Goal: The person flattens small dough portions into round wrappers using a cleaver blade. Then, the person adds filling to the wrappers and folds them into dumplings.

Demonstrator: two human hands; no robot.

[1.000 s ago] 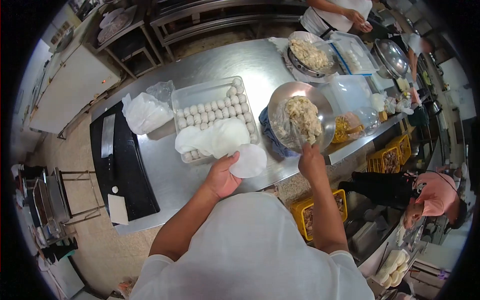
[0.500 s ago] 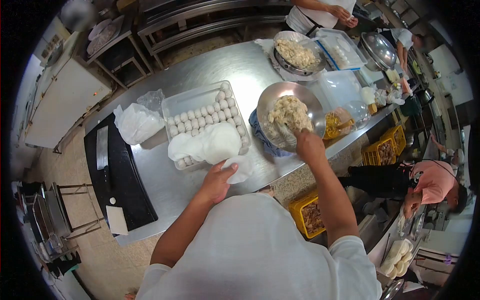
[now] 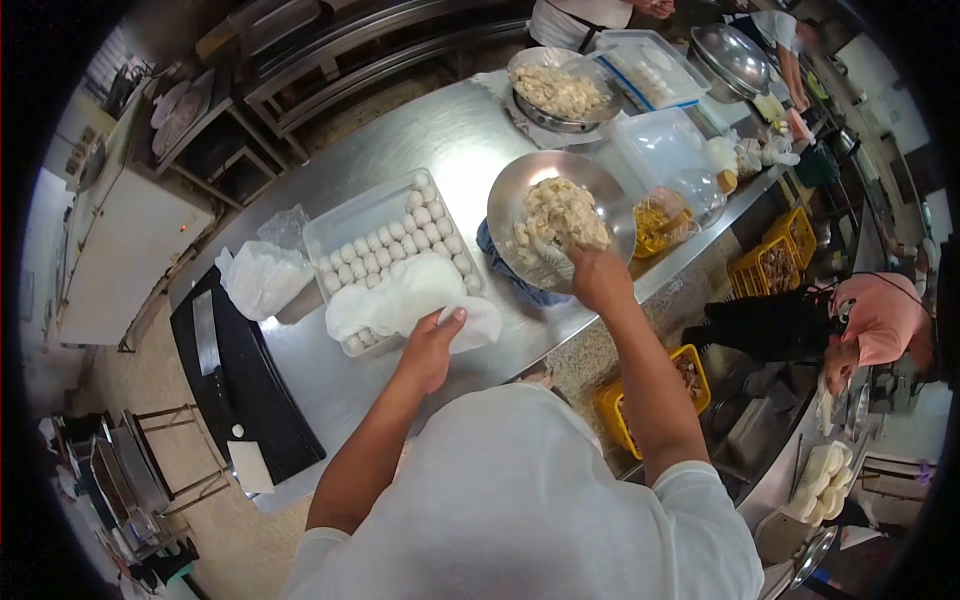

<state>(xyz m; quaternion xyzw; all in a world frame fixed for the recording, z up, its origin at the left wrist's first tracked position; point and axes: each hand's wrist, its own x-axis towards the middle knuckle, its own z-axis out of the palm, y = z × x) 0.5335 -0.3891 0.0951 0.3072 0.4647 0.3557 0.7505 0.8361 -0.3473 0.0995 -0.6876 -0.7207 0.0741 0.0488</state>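
My left hand (image 3: 432,350) pinches a thin, round, white dough wrapper (image 3: 474,324) between thumb and fingers. Just beyond it, a clear plastic tray (image 3: 312,235) holds rows of white dough balls (image 3: 405,232), with a white cloth (image 3: 388,297) draped over the nearer ones. Over the near rim of a steel bowl (image 3: 508,190), my right hand (image 3: 600,276) is closed, its fingertips at the pale, lumpy filling (image 3: 565,212). Whatever those fingers grip is hidden from view. A blue cloth (image 3: 508,272) lies under the bowl.
On the left, a black board (image 3: 262,400) carries a cleaver (image 3: 206,332) and a white scraper (image 3: 251,467). A plastic bag (image 3: 262,278) lies beside the tray. Another bowl of filling (image 3: 560,90) stands farther back. Yellow crates (image 3: 612,420) sit on the floor; people work nearby.
The view has shifted slightly. My left hand still holds the wrapper, which now sits close against the draped cloth. My right hand remains at the filling, near the bowl's near side.
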